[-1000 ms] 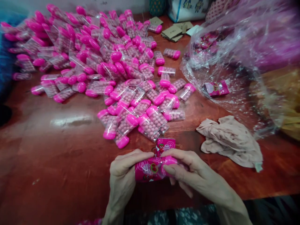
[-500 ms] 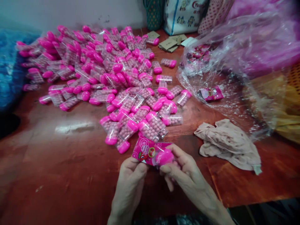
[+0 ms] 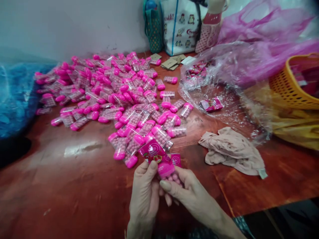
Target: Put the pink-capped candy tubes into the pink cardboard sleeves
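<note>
Low over the table, my left hand (image 3: 144, 189) pinches a printed pink label sleeve (image 3: 152, 151) between thumb and fingers. My right hand (image 3: 188, 189) grips a small clear candy container (image 3: 171, 174) with a pink cap and round pink candies inside. The capped end meets the sleeve; how far it sits inside I cannot tell. Part of the sleeve's printed panel shows behind the container as well. Just beyond my hands spreads a big heap of similar pink-capped candy containers (image 3: 119, 89), with no sleeves visible on them.
A crumpled beige cloth (image 3: 233, 151) lies to the right on the red-brown table (image 3: 74, 186). Behind it are clear plastic wrap (image 3: 224, 89) with printed pink sleeves and a yellow basket (image 3: 289, 86). Blue plastic bags (image 3: 17, 99) stand left; a white bag (image 3: 180, 30) is at the back.
The sleeve has tilted, and the container now stands more upright, its candies showing below the cap. My hands have come closer together. The camera view has shifted up and to the right.
</note>
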`<state>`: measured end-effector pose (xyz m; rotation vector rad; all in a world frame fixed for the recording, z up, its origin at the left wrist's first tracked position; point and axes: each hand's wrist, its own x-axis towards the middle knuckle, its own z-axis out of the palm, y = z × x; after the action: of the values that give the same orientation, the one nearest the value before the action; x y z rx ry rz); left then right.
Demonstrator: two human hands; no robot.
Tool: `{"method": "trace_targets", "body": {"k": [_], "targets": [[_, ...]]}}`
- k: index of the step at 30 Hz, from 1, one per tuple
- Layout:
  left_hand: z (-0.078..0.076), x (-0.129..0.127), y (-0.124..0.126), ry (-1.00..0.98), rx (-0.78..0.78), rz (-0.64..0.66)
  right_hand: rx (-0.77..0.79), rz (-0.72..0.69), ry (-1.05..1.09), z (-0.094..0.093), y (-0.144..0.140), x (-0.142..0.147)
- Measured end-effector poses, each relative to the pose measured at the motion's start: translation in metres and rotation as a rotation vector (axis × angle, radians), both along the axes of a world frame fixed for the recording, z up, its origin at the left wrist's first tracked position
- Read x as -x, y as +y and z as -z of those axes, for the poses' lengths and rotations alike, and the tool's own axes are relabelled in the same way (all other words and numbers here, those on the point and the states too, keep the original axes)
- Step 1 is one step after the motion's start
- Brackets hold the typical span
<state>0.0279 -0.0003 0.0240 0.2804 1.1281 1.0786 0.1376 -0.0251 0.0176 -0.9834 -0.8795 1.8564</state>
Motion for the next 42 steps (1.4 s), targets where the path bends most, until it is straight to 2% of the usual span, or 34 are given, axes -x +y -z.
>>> {"method": "trace_targets", "body": {"k": [6,10,13,19,23,26,29,31,33,35,38,42], "targets": [[0.000,-0.009,-0.002,-0.070,-0.001,0.158,-0.038,0.024,0.064,0.000,-0.003,-0.003],[-0.005,-0.011,0.005,0.045,-0.072,0.169,-0.055,-0.035,0.130,0.003,-0.003,-0.006],[-0.007,-0.012,0.009,0.126,-0.099,0.189,-0.055,-0.026,0.166,0.005,-0.002,-0.008],[-0.004,-0.011,0.013,0.057,-0.095,0.295,-0.007,-0.009,0.213,0.009,0.004,-0.012],[-0.006,-0.009,0.020,0.126,-0.082,0.359,-0.044,-0.013,0.129,0.010,0.003,-0.011],[-0.005,-0.009,0.023,0.163,-0.056,0.388,-0.058,0.057,-0.084,0.008,0.000,-0.007],[-0.003,-0.009,0.023,0.119,-0.071,0.385,-0.044,0.131,-0.318,0.005,-0.004,-0.005],[-0.003,-0.008,0.024,0.075,-0.128,0.403,-0.047,0.126,-0.313,0.003,-0.004,-0.006],[-0.003,-0.006,0.025,0.060,-0.196,0.430,-0.058,0.063,-0.161,0.003,-0.002,-0.007],[-0.003,-0.004,0.024,0.071,-0.249,0.419,-0.063,-0.018,0.014,0.006,0.002,-0.008],[0.000,-0.004,0.020,0.052,-0.252,0.311,-0.048,-0.097,0.165,0.013,0.007,-0.010],[0.006,-0.008,0.016,0.113,-0.191,0.198,-0.019,-0.056,0.108,0.018,0.006,-0.009]]}}
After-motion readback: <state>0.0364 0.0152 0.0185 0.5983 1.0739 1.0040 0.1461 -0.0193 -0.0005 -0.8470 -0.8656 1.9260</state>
